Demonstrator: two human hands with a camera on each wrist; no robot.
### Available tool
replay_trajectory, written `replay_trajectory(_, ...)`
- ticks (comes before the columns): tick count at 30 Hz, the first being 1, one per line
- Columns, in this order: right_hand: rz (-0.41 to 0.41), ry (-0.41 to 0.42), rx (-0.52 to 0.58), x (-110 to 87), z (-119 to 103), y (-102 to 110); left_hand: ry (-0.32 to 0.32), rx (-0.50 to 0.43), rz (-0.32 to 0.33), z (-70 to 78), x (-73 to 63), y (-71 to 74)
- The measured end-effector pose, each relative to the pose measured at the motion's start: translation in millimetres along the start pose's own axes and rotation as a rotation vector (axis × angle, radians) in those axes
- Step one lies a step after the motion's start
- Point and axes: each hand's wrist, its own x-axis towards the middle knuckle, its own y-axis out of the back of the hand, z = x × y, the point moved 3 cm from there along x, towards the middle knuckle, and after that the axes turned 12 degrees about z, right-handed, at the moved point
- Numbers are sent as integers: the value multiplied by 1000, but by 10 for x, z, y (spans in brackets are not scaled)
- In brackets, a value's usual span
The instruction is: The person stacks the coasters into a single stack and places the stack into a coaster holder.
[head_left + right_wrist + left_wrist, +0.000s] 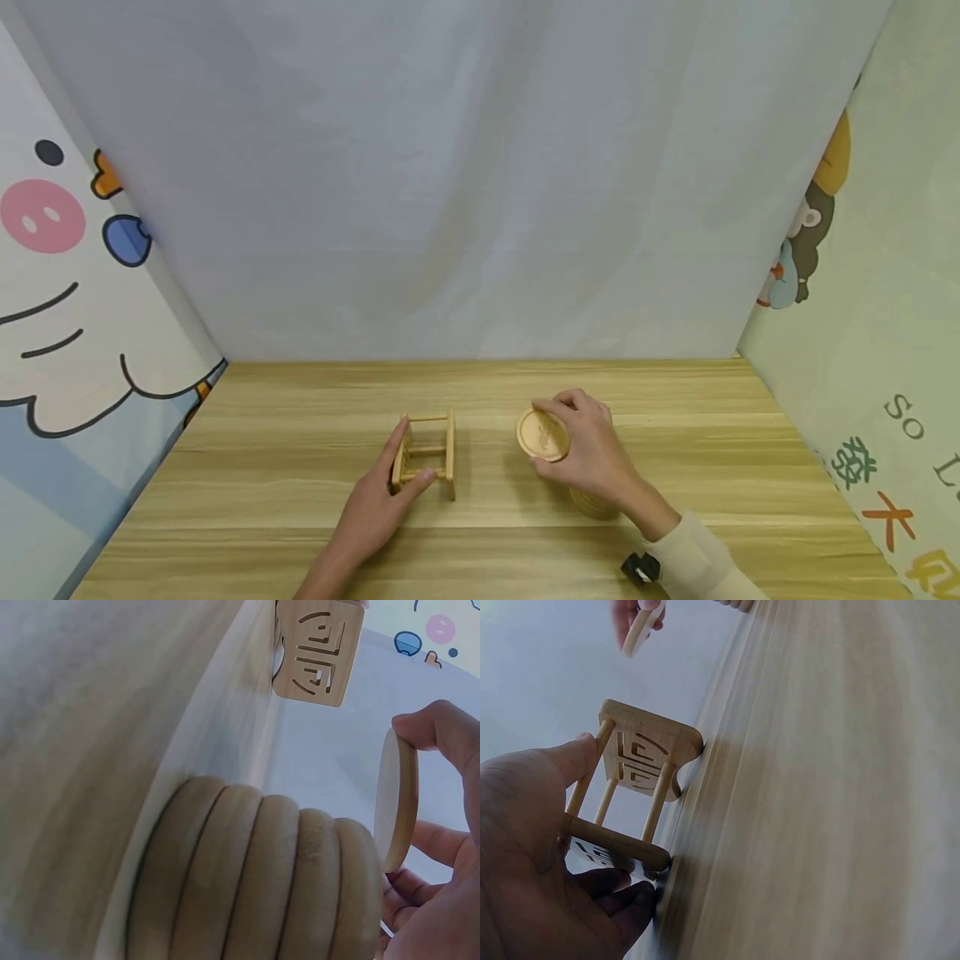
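A slatted wooden coaster holder (pixel 451 454), with cut-out side panels joined by rods, stands on the table. My left hand (pixel 369 510) grips its left side; in the left wrist view the thumb lies on a rod (pixel 589 769) and the fingers are beneath the near panel. To the right, my right hand (pixel 591 454) pinches a round wooden coaster (pixel 542 435) by its rim, thumb on one edge and fingers on the opposite one. The coaster is raised over the table. Under the right hand, partly hidden by it, is a stack of coasters (pixel 255 877), several deep.
The wood-grain table (pixel 262 467) ends at a pale grey curtain (pixel 480 183) at the back. Cartoon-printed cloths hang at the left (pixel 67 300) and right (pixel 862 350). A small black object (pixel 641 568) is by the right sleeve.
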Motion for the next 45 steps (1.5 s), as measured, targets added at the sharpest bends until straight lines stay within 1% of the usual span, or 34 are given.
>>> replay_trajectory(6,-10,-3,8,-60,28,33,5,0,0,10,-4,3)
replay_trajectory(15,4,-17,8,-115,55,72,3,-6,3,19,-12,1)
replay_trajectory(26,18,-20,32,-155,73,126,12,15,4,6,-7,-1)
replay_trajectory(38,60,-6,35,-219,117,193,10,23,0,-9,0,-13)
replay_trajectory(45,62,11,20,-238,148,205,12,26,2,-8,-2,-13)
